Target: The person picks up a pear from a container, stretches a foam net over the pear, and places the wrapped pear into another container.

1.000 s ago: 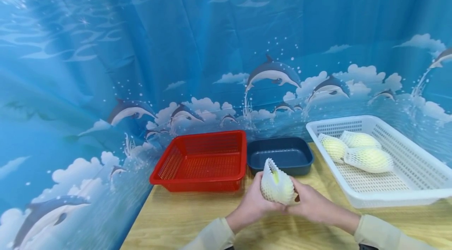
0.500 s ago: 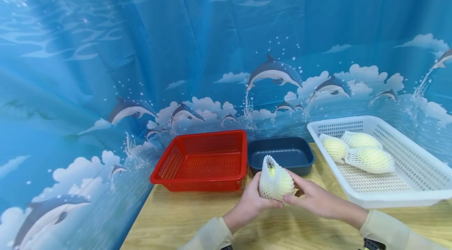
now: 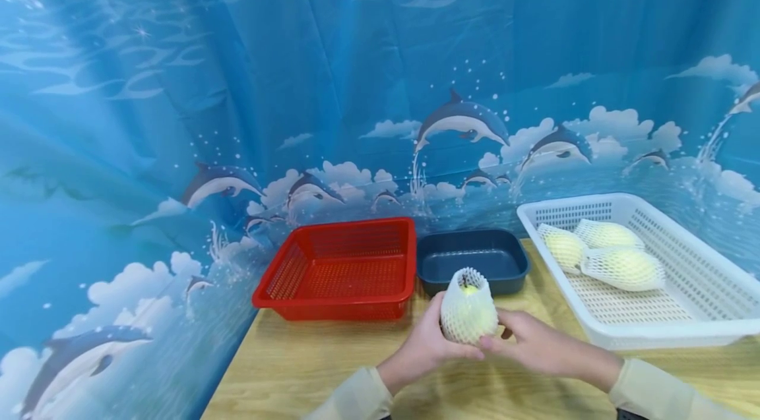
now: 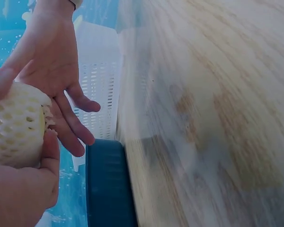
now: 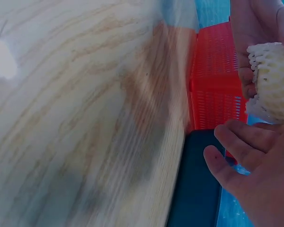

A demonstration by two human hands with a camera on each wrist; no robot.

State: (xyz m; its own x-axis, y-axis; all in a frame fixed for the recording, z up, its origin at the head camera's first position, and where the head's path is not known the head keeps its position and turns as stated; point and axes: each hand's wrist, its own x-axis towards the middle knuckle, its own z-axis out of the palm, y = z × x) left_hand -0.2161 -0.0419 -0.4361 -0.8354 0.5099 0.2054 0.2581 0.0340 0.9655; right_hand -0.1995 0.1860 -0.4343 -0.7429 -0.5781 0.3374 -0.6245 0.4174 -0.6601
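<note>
A pale yellow-green fruit [image 3: 469, 314] in a white foam net sleeve stands upright between my hands above the front of the table. Its stem shows through the open top of the net. My left hand [image 3: 424, 341] grips the fruit from the left side, the thumb curled across its front. On the other side my right hand [image 3: 531, 344] touches it with the thumb. In the left wrist view, the right hand's fingers [image 4: 71, 123] reach out loosely past the net [image 4: 16, 127]. The right wrist view shows those fingers [image 5: 246, 146] extended below the fruit [image 5: 274, 85].
Behind my hands sits a dark blue tray [image 3: 519, 275], with a red basket [image 3: 332, 311] to its left. Several net-wrapped fruits [image 3: 623, 267] lie in a white basket [image 3: 671, 334] on the right. A blue dolphin curtain [image 3: 380, 77] hangs behind the wooden table [image 3: 297, 367].
The fruit has turned and tipped more upright, so the net's opening now faces me and the stem shows. My right hand's fingers have shifted on its right side. The baskets stay put.
</note>
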